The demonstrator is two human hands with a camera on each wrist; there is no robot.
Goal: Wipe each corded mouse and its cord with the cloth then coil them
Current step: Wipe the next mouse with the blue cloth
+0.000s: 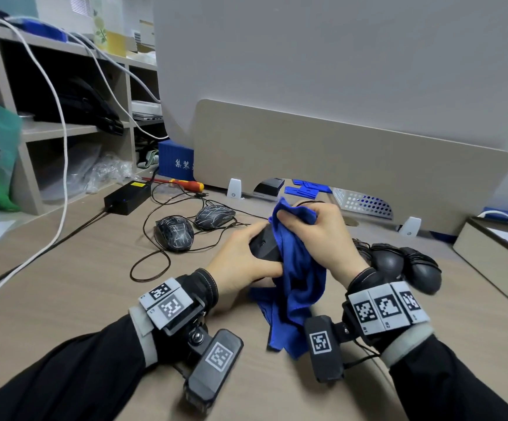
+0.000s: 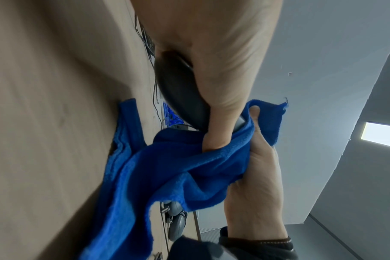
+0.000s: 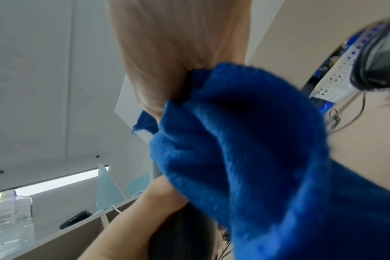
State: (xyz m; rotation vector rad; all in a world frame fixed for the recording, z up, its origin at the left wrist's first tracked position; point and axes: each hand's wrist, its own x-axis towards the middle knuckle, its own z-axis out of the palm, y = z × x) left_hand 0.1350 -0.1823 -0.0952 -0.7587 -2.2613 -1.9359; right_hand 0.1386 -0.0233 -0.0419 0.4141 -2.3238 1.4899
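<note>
My left hand (image 1: 243,262) grips the black mouse (image 1: 265,247) just above the surface (image 1: 79,284), while my right hand (image 1: 322,238) clutches the blue cloth (image 1: 298,287) bunched against its front end. The cloth's loose tail drapes under the mouse; I judge it could snag the trailing cord or drag across the two scratched mice (image 1: 175,233) beyond the mouse to the left. Wrapped mice (image 1: 404,262) lie to its right, before the beige divider (image 1: 338,147).
</note>
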